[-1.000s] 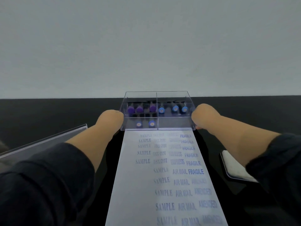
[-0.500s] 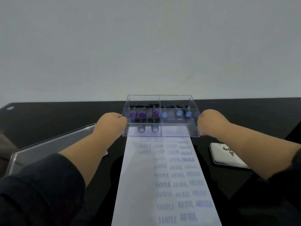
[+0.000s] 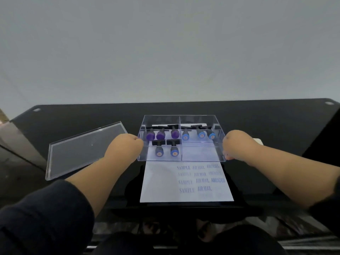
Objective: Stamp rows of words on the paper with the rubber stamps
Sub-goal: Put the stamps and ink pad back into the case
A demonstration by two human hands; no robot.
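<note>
A clear plastic stamp box (image 3: 200, 153) with several compartments stands on the upper part of the white paper (image 3: 161, 183). Three purple-topped stamps (image 3: 160, 134) and three blue-topped stamps (image 3: 201, 134) lie in its back compartments, and two more stamps (image 3: 166, 150) lie in the front left one. My left hand (image 3: 127, 148) grips the box's left wall and my right hand (image 3: 237, 146) grips its right wall; most of the fingers are hidden. Blue rows reading SAMPLE, AIR MAIL and AMENDED (image 3: 198, 178) show on the paper below the box.
The box's clear lid (image 3: 81, 153) lies flat on the black table (image 3: 266, 116) to the left. A white ink pad (image 3: 258, 141) peeks out behind my right wrist. The paper's near edge lies close to the table's front edge.
The box, held on both sides, has slid toward me over the paper and now covers the upper stamped rows. My view has pulled back, showing the whole lid.
</note>
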